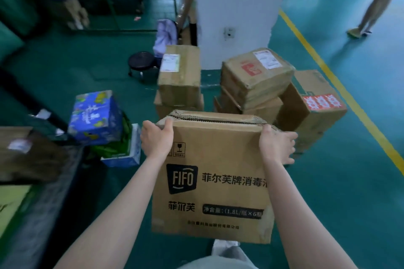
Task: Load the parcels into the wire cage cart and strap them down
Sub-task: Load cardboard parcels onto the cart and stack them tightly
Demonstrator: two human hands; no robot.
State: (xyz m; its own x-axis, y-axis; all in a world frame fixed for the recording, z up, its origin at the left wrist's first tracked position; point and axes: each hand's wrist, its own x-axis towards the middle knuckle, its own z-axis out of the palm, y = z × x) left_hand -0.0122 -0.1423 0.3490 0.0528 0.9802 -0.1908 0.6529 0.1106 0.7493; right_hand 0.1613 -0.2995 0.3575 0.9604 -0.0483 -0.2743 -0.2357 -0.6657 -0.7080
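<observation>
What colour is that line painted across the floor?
Yellow line, on a teal-green floor; the head view shows it, at right.

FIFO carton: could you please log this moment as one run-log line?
left hand: grips FIFO carton, top-left corner | right hand: grips top-right corner | other cartons: stacked behind
</observation>
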